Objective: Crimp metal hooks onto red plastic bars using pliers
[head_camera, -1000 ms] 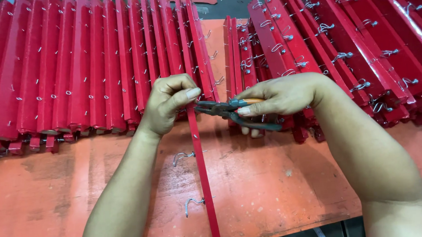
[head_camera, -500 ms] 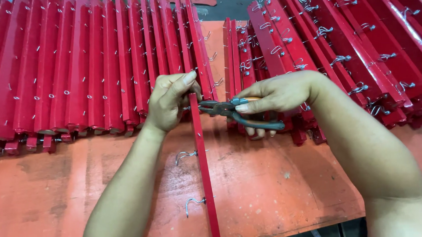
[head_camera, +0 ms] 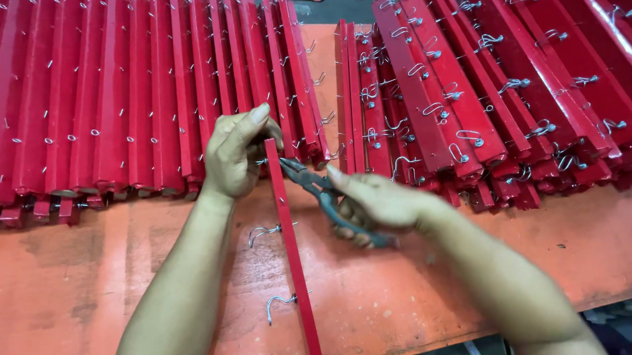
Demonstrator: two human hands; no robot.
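Observation:
A long red metal bar (head_camera: 291, 249) stands on edge on the orange table (head_camera: 93, 279), running from the front edge toward the stacks. Wire hooks (head_camera: 279, 302) stick out of its left side. My left hand (head_camera: 235, 154) grips the bar's far end. My right hand (head_camera: 377, 204) holds dark pliers (head_camera: 315, 188), whose jaws touch the bar near its top, just beside my left hand's fingers.
A stack of red bars without hooks (head_camera: 113, 94) lies at the back left. A heap of red bars fitted with wire hooks (head_camera: 496, 77) lies at the back right. The table's front edge (head_camera: 436, 332) runs just behind my right forearm.
My right hand dropped toward me and turned the pliers, so they now point up-left at the bar instead of lying level. My left hand kept its grip on the bar's end.

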